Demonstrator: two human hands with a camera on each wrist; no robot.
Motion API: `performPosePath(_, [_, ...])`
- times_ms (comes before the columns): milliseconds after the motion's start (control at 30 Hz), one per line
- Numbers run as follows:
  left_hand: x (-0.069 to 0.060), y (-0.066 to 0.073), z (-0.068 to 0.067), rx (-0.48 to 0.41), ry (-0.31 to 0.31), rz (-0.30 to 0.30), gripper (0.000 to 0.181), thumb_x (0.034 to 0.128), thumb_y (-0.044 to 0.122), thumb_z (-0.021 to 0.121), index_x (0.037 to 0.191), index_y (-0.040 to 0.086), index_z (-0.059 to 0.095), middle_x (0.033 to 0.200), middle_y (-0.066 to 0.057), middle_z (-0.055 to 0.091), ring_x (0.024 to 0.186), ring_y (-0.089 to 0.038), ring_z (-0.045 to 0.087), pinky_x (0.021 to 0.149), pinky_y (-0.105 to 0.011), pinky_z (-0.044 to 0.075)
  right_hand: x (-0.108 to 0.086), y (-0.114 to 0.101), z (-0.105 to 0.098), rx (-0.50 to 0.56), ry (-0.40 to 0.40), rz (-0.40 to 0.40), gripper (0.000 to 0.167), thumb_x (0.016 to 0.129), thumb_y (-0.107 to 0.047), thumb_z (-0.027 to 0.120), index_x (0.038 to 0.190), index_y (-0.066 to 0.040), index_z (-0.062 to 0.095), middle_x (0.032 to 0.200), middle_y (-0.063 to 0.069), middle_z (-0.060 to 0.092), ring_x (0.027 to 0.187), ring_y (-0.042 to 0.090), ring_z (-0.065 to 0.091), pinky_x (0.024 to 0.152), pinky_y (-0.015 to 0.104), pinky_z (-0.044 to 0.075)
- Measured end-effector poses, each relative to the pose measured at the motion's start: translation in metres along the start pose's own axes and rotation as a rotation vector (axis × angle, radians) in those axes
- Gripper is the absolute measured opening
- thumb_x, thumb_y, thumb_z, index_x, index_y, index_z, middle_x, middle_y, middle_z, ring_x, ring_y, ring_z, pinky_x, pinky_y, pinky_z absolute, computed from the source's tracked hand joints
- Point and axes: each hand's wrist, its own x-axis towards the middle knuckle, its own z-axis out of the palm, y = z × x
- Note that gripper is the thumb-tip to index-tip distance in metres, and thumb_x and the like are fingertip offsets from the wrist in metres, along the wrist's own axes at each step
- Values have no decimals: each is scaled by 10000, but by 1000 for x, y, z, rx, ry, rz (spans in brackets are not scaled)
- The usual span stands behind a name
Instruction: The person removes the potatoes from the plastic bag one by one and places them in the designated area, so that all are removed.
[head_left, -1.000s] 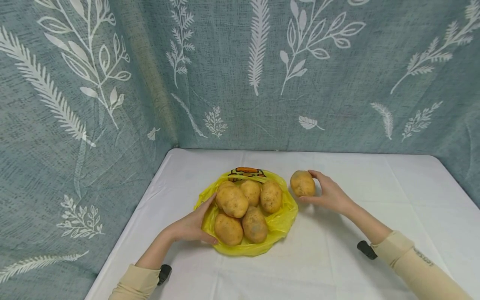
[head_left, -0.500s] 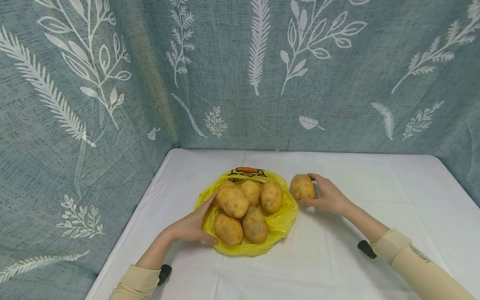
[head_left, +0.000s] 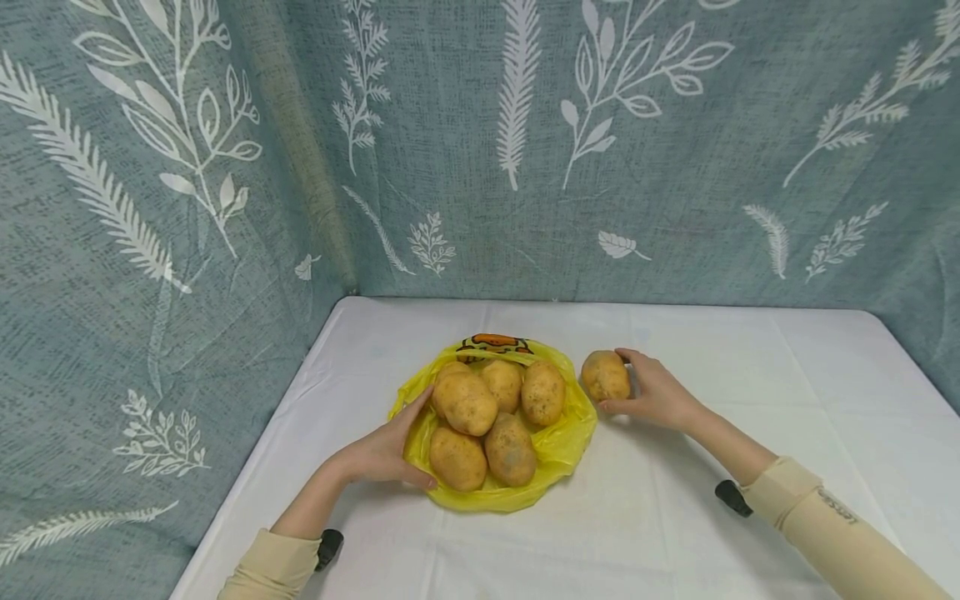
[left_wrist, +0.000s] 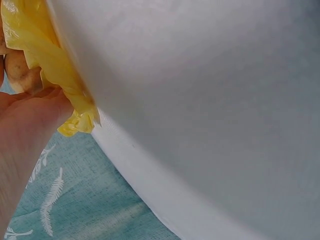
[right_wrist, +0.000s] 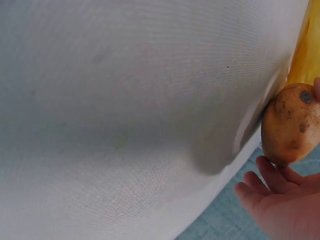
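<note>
A yellow plastic bag point(head_left: 564, 454) lies with its mouth spread wide on the white-covered table. Several potatoes point(head_left: 470, 403) are heaped inside it. At the bag's left rim rests my left hand point(head_left: 384, 451), thumb and fingers spread wide apart; the left wrist view shows the hand point(left_wrist: 35, 117) against the yellow plastic. Just right of the bag, my right hand point(head_left: 658, 392) pinches a single potato point(head_left: 606, 375) between thumb and fingers. Seen from the right wrist, this potato point(right_wrist: 290, 125) has dark spots and sits at or very near the tablecloth, with some fingers loose below it.
The white cloth point(head_left: 720, 350) covers the table up to its back edge. Blue-green curtains point(head_left: 450, 150) with white leaf prints hang behind and on the left. A dark wrist device point(head_left: 732, 498) shows at the right cuff, another point(head_left: 328, 549) at the left.
My right hand and the potato in it have shifted slightly down in the head view, mostly in the first half second. My left hand and the bag stay put.
</note>
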Motion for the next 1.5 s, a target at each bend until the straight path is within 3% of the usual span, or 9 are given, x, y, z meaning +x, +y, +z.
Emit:
performPosePath(1067, [0, -2, 1, 1, 7, -13, 1307, 667, 253, 894, 1571, 109, -38, 1616, -172, 9, 1465, -355, 47, 1145, -564, 116, -3, 1, -4, 4, 11, 39, 906, 847, -380, 751, 1450, 119, 296, 1450, 341, 352, 1332, 522, 295, 1040, 657, 286])
performPosePath(1500, [0, -2, 2, 1, 7, -12, 1300, 670, 257, 895, 1573, 114, -29, 1616, -167, 16, 1466, -354, 44, 1144, -569, 117, -1, -5, -8, -33, 60, -6, 857, 859, -350, 749, 1444, 106, 320, 1445, 350, 343, 1332, 544, 255, 1043, 673, 251])
